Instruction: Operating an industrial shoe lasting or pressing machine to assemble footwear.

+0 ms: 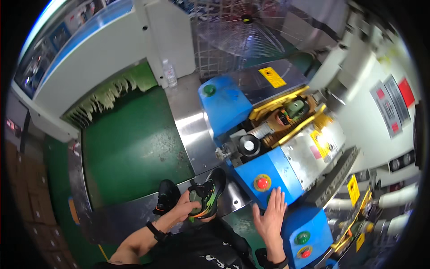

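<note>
Shoe (208,196), black with orange and green, sits grasped in our left hand (184,208) — 1 other shoe (166,197) is just left of that hand. Our right hand (270,219) is released, fingers straight over the blue box (284,175); whether they touch it, we cannot tell. 1 red button (263,183) lies just beyond and left of those fingertips.

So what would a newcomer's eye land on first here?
Probably the broad green belt at centre-left, leading under a ragged pale fringe. Next, the red button on the blue housing, right of centre, just beyond the right hand. At lower centre, the left hand grips a black shoe with green and orange trim.
</note>
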### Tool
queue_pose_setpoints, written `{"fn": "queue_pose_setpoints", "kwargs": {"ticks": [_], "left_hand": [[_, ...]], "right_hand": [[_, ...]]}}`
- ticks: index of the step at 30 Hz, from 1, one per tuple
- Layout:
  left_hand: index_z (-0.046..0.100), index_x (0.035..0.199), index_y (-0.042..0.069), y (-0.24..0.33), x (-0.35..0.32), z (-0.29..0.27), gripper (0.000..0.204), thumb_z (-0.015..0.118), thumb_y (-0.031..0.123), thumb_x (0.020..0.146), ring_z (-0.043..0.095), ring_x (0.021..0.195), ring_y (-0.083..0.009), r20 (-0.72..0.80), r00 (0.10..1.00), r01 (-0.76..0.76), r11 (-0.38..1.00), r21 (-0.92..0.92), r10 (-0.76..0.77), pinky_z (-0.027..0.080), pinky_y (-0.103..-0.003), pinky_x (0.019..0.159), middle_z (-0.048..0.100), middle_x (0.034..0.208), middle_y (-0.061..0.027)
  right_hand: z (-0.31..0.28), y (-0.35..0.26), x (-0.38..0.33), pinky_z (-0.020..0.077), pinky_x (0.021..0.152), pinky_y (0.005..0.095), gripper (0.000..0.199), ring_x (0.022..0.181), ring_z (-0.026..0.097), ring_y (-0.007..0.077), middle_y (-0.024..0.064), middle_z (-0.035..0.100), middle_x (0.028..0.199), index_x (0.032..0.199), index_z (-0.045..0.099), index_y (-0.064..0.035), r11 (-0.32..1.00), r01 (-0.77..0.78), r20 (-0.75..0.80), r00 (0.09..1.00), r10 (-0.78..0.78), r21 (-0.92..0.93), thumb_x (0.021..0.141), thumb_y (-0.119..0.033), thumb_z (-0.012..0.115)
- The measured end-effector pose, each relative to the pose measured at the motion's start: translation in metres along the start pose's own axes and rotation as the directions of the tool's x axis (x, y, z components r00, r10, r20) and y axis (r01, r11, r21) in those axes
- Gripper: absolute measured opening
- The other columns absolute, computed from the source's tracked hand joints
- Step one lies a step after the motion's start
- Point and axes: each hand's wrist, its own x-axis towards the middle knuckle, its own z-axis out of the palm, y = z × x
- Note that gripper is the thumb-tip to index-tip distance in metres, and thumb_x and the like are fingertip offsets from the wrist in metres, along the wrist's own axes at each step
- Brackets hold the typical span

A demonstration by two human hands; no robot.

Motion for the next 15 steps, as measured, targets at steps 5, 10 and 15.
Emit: {"fn": "queue_pose_setpoints", "kwargs": {"ticks": [5,10,15], "left_hand": [[0.048,0.119,0.004,0.013,-0.102,0.017,0.055,0.061,-0.011,0.068,0.059,0.1,-0.021,-0.143,0.989,-0.053,0.987,-0.152,0.031,0.049,-0.036,0.088,0.058,0.108,-0.0077],[0.048,0.121,0.005,-0.007,-0.208,-0.007,0.059,0.063,-0.01,0.065,0.061,0.101,-0.0246,-0.353,0.932,-0.214,0.911,-0.352,0.083,0.051,-0.038,0.086,0.059,0.109,-0.0095],[0.048,0.118,0.003,-0.003,-0.236,-0.055,0.056,0.059,-0.007,0.064,0.06,0.099,-0.0243,-0.693,0.666,-0.424,0.904,-0.05,0.274,0.051,-0.038,0.086,0.058,0.105,-0.0091]], "right_hand": [[0.032,-0.003,-0.051,0.03,0.106,0.0539,0.06,0.126,0.041,0.0444,0.027,0.044,0.135,0.132,0.044,0.003,0.847,0.161,-0.139,0.985,-0.104,0.506,0.081,-0.018,0.066],[0.113,0.025,-0.116,0.0495,0.089,0.0411,0.038,0.101,0.062,0.0381,0.0237,0.064,0.108,0.117,0.057,0.0034,0.726,0.03,0.175,0.963,-0.206,0.687,0.084,-0.015,0.062],[0.105,-0.039,-0.117,0.0492,0.09,0.0374,0.036,0.103,0.064,0.0322,0.0192,0.065,0.111,0.114,0.059,0.0015,0.567,0.028,0.283,0.845,-0.454,0.824,0.083,-0.015,0.066]]}}
